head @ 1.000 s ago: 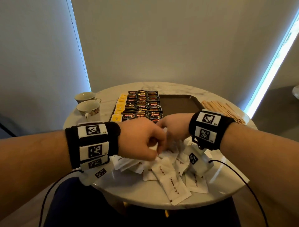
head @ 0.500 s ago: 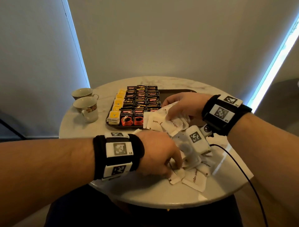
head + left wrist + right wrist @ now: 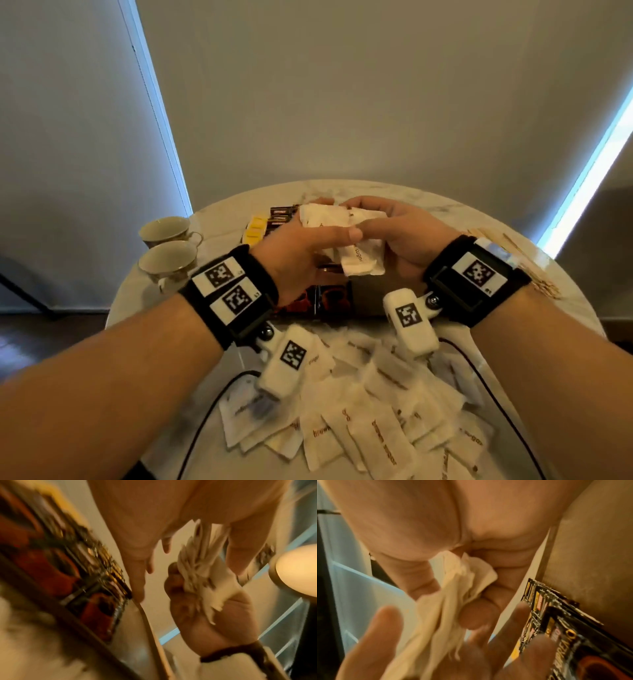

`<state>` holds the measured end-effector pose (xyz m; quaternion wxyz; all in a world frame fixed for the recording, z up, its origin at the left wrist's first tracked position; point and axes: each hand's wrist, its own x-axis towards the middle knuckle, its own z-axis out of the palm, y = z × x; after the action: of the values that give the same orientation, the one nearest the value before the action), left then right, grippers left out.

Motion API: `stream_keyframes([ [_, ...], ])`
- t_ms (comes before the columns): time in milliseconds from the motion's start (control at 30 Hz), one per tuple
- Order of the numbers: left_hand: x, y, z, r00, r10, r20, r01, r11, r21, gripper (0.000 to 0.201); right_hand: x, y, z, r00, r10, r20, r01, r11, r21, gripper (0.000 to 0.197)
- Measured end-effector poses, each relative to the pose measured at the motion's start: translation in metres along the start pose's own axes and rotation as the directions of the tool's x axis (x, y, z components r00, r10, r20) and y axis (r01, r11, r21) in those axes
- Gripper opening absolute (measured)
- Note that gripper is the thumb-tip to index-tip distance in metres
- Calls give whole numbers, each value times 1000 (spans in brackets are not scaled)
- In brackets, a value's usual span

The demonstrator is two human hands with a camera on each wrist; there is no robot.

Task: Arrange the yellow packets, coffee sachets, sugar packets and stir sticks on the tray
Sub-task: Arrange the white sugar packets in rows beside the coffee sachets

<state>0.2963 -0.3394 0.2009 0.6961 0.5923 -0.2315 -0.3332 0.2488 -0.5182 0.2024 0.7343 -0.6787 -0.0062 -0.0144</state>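
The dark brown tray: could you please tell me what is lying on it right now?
On the dark brown tray, yellow packets and black-and-red coffee sachets lie in rows. Both hands and their white sugar packets cover the middle.

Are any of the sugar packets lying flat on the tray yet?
No, the loose sugar packets lie on the table nearer than the tray, and a bunch is held above it by both hands.

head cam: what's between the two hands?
A stack of sugar packets, held by the left hand and right hand; the head view shows it.
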Motion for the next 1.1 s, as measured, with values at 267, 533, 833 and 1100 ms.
stream_keyframes([
  [267,53,-4,-15,997,-23,-69,2,956,-294,45,63,12,5,995,-29,-93,13,985,-175,31],
  [533,104,6,-47,958,-63,-280,-42,935,-353,40,108,13,-13,984,-126,-127,93,967,-239,25],
  [833,135,25,-56,941,-1,-339,-100,954,-281,36,131,18,-37,978,-158,-140,158,987,-6,23],
  [1100,137,23,-61,956,26,-293,-87,977,-195,38,130,16,-37,982,-75,-172,119,956,268,7],
])
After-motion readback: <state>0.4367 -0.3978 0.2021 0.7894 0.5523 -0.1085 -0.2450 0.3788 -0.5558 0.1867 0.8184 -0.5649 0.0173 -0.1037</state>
